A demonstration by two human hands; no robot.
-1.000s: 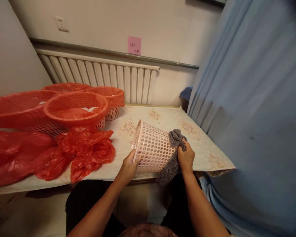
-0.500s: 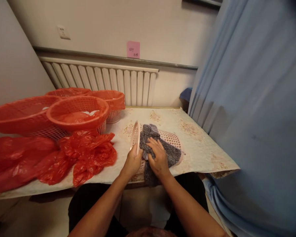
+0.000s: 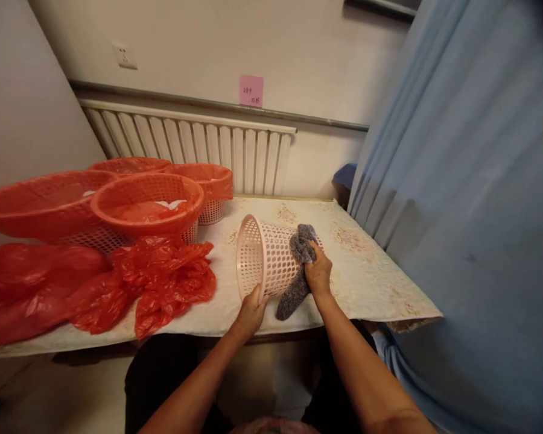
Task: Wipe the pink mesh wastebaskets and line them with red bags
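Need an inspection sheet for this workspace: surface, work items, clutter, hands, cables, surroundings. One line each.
Surface: floral table cover, overhanging at the front right.
Work items: pink basket tipped sideways, mouth leftward; gray cloth against its side.
Clutter: crumpled red plastic front left; four red-lined baskets behind it.
Hands: left hand grips the basket's rim; right hand grasps the cloth.
Cables: nothing seen.
Surroundings: radiator, wall socket, pink note; blue curtain at right.

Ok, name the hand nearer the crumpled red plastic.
Left: the left hand grips the pink basket, right of the plastic; the right hand is farther right, holding gray cloth.
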